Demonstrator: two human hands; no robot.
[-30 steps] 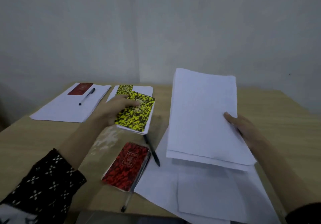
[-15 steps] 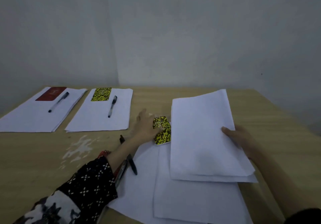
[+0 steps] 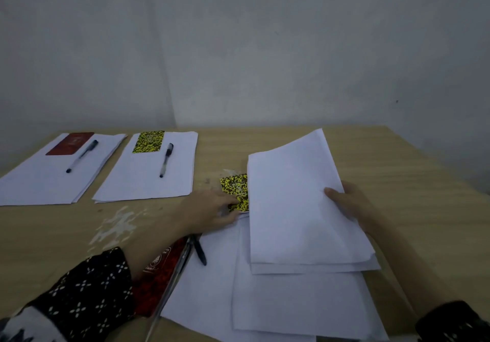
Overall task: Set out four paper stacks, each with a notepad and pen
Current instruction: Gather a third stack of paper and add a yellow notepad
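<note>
Two paper stacks lie at the back left: one (image 3: 42, 182) bears a red notepad (image 3: 70, 143) and a pen (image 3: 82, 156), the other (image 3: 138, 179) a yellow notepad (image 3: 148, 141) and a pen (image 3: 166, 159). My right hand (image 3: 347, 205) grips the right edge of a lifted, tilted sheaf of paper (image 3: 294, 209). My left hand (image 3: 212, 209) holds a second yellow notepad (image 3: 237, 191), partly hidden behind that sheaf. A red notepad (image 3: 159, 275) and two pens, one black (image 3: 198, 251) and one clear (image 3: 172, 280), lie under my left forearm, beside loose sheets (image 3: 278, 302).
The wooden table (image 3: 411, 171) meets a grey wall at the back. A whitish stain (image 3: 116, 225) marks the table in front of the second stack. Bare wood shows right of the lifted sheaf.
My left hand carried the yellow notepad rightwards from above the second stack to the sheaf's left edge. The sheaf has tipped lower. The view has swung right.
</note>
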